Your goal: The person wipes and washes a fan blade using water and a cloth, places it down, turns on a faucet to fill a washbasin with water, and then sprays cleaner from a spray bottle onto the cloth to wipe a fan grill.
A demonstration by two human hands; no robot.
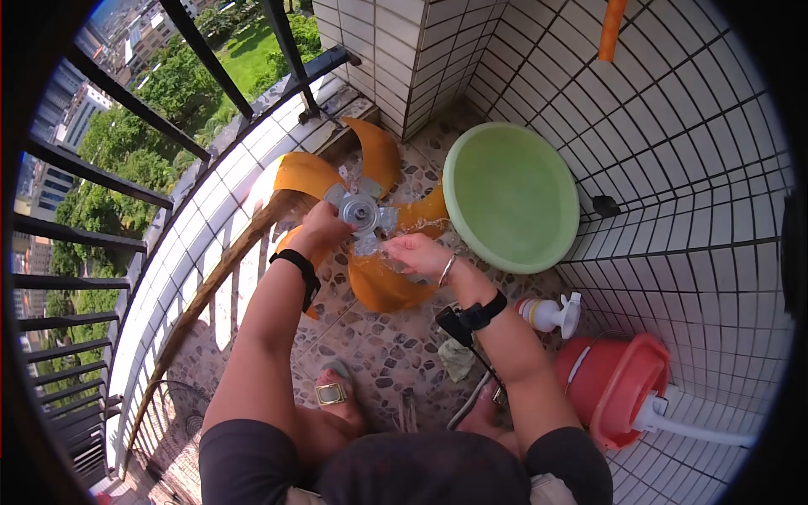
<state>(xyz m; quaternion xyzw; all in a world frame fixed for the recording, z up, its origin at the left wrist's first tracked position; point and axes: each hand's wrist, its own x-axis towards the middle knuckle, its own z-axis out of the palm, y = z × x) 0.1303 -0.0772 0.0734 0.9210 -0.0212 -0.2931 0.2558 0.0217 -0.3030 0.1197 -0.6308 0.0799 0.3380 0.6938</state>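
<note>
Fingers of the left hand are bent and look clamped on the edge of the hub, the round middle of the fan. Fingers of the right hand are bent and close together by the low blade, with water splashing near them; I cannot tell if they pinch something. So the fan is under the left fingers and just beside the right ones, over the floor. To wet it well, I think the left fingers should hold the hub still, and the right ones should rub softly from hub to tip, on both sides, minding the thin edges. Pushing hard on one blade could tip or bend it. I count two hands, one fan, one hub and five orange blades: one above the fingers, two to the left, one to the right and one below. Next, right of the right fingers, is one green tub. Farther off, down and to the right, come one rag, one white bottle and one red bucket. Far up and left of the fingers are black bars, too many to count surely.
</note>
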